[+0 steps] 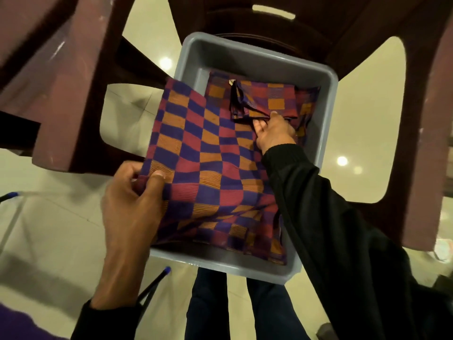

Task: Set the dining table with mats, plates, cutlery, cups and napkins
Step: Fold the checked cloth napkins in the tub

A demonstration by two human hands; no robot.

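Grey plastic tub (257,62) sits on the seat of a maroon plastic chair (318,25), seen from directly above, with a pale tiled floor (61,229) showing through the gaps between the chair's arms and legs. A second maroon chair (49,69) crowds the upper left corner, blurred and cut off by the frame edge. Two black rods with blue tips (157,278) cross the lower left; what they belong to cannot be made out.

Inside the tub lies checked cloth in red, purple and orange. A large checked mat (203,155) covers most of the tub's floor and rides up over its left rim, hiding that wall. Toward the far end a smaller folded checked cloth (269,99) rests on more of the same fabric — how many pieces lie stacked beneath is hard to tell.

The left hand (132,195), forearm bare below a dark cuff, pinches the mat's near left edge, thumb on top and fingers curled under the fabric. The right hand (272,131) reaches in from a black sleeve (331,217) that blocks the tub's near right corner; its fingers are tucked under the edge of the folded cloth, thumb pressed on top. Dark trouser legs (208,303) stand just below the tub — feet out of view.
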